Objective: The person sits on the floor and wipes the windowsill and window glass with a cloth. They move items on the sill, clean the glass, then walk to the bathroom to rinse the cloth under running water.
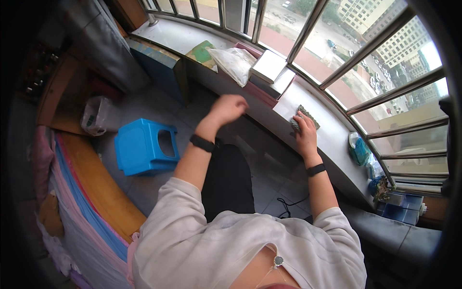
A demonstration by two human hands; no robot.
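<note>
My right hand presses a grey-green cloth onto the white windowsill, close to its front edge. The cloth is bunched under the fingers, and part of it spreads out beyond them. My left hand hangs in the air in front of the sill, its fingers curled. The inside of that hand is hidden, and no object shows in it. To the left of the right hand, white boxes are stacked in a pink tray on the sill, beside a white plastic bag.
Metal window bars run behind the sill. A green-and-tan flat item lies farther left. Bags and a potted plant stand at the right end. A blue plastic stool is on the tiled floor, near a bed.
</note>
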